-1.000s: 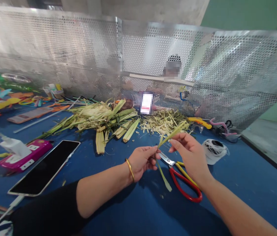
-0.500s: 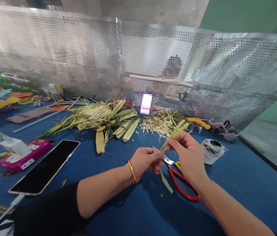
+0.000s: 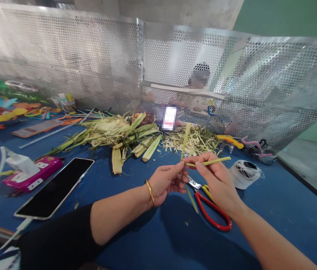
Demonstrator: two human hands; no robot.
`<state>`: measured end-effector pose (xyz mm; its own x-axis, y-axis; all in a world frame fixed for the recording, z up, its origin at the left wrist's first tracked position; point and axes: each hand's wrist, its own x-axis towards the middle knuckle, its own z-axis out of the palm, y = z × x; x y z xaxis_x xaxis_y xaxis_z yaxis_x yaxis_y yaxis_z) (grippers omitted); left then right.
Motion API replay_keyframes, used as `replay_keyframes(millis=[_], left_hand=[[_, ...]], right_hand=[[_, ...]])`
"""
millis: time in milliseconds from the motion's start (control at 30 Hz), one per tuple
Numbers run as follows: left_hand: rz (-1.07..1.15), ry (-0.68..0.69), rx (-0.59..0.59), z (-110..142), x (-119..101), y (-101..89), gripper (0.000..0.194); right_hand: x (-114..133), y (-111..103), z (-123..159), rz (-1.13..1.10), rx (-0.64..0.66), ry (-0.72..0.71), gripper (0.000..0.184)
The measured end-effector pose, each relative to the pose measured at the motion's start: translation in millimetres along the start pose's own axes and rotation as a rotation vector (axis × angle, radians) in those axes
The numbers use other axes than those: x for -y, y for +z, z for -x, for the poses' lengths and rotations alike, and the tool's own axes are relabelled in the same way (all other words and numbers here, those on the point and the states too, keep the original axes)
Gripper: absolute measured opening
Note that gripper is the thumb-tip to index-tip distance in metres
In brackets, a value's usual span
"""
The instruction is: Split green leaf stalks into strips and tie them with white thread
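My left hand (image 3: 167, 182), with a gold bangle on the wrist, pinches a thin green leaf strip (image 3: 185, 139) that stands nearly upright above it and hangs down below it. Beside it, my right hand (image 3: 217, 179) is closed on a narrower yellow-green strip (image 3: 213, 161) that points right, peeled off the same leaf. The two hands almost touch above the blue table (image 3: 152, 232). Red-handled scissors (image 3: 211, 211) lie on the table just under my right hand.
A heap of green stalks and leaves (image 3: 119, 135) and pale shreds (image 3: 194, 140) lies ahead. A phone (image 3: 55, 187) and a pink tissue pack (image 3: 31, 174) are at left, a white string spool (image 3: 244, 172) at right. A perforated metal screen (image 3: 90, 63) walls the back.
The leaf has split: my left hand's strip swung from slanting right to nearly upright, while my right hand pulled a thin strip out sideways to the right.
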<state>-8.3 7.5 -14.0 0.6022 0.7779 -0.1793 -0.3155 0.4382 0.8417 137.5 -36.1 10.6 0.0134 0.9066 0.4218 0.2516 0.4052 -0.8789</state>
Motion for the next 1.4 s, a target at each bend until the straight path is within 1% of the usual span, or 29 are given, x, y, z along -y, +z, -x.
replay_keyframes(millis=[167,233,300,400,533,600,700,833,900,933,1000,1067,1100,1167,1233,1333,1400], left_hand=[[-0.032,-0.049,-0.007,-1,-2,-2.4,0.033],[-0.042,-0.070,0.003,0,-2,-2.4,0.029],[-0.048,-0.079,0.005,0,-4,-1.9,0.027],[-0.058,-0.070,-0.022,0,-7,-1.3,0.025],[-0.090,-0.025,-0.076,-1,-11,-2.3,0.022],[-0.095,-0.010,-0.095,-1,-12,-2.8,0.022],[-0.071,0.005,-0.102,-1,-12,-2.9,0.022],[-0.026,0.012,-0.124,-3,-12,-3.5,0.020],[-0.076,0.026,-0.143,-4,-13,-3.7,0.021],[-0.121,0.032,-0.144,-4,-13,-3.6,0.023],[-0.225,0.033,-0.117,-4,-11,-2.5,0.026],[-0.302,0.018,-0.058,-2,-10,-0.5,0.028],[-0.320,0.006,-0.022,-1,-9,0.6,0.028],[-0.331,-0.022,0.059,2,-9,2.7,0.030],[-0.334,-0.054,0.143,6,-10,4.4,0.034],[-0.353,-0.088,0.226,10,-10,5.9,0.041],[-0.380,-0.074,0.225,10,-9,6.2,0.041]], right_hand=[[6,-10,-2,0.168,0.231,0.013,0.017],[8,-14,-3,0.261,0.324,-0.001,0.018],[10,-17,-3,0.337,0.388,-0.030,0.017],[14,-20,-3,0.377,0.409,-0.080,0.016],[19,-27,-4,0.447,0.368,-0.173,0.016],[18,-31,-6,0.475,0.368,-0.151,0.017],[11,-37,-11,0.473,0.383,-0.025,0.018],[-1,-39,-14,0.402,0.338,0.098,0.018],[-5,-38,-14,0.307,0.276,0.129,0.020],[-7,-37,-14,0.244,0.214,0.131,0.021],[-8,-33,-13,0.127,0.037,0.103,0.019],[-8,-28,-12,0.082,-0.120,0.035,0.017],[-7,-25,-12,0.097,-0.163,-0.007,0.016],[-4,-20,-11,0.180,-0.180,-0.077,0.016],[-1,-15,-10,0.269,-0.160,-0.098,0.017],[-2,-10,-10,0.402,-0.144,-0.016,0.017],[-6,-7,-10,0.449,-0.143,0.068,0.019]])
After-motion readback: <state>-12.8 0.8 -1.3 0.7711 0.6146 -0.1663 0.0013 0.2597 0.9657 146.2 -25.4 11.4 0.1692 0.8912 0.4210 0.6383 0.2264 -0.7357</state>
